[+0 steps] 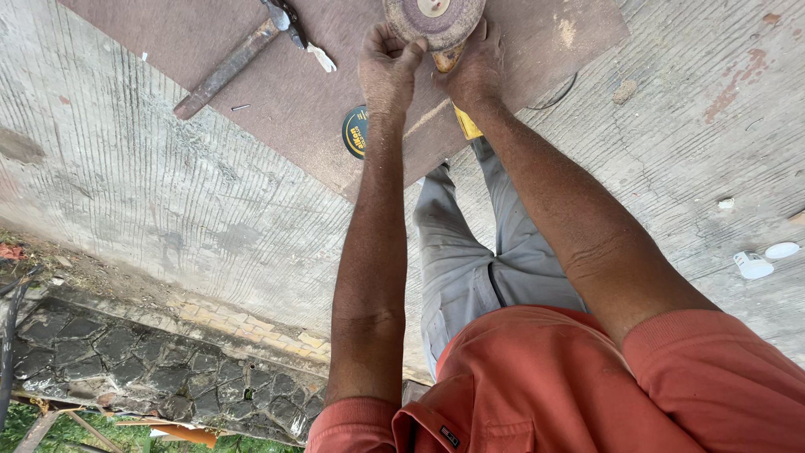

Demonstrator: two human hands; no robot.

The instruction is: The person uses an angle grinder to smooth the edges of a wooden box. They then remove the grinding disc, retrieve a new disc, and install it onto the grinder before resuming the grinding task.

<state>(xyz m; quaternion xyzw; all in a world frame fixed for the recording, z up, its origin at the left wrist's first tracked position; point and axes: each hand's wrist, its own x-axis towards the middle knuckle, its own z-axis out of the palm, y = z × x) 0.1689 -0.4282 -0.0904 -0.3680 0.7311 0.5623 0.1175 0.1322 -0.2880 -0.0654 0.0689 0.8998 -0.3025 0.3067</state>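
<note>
Between both hands (432,63), worn disc (434,18)

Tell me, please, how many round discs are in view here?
2: a worn purplish disc held by both hands at the top edge, and a dark disc lying on the brown board. Others may be hidden.

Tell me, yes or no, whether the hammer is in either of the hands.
No: the hammer lies untouched on the brown board, while the left hand and right hand both grip the round disc.
</note>
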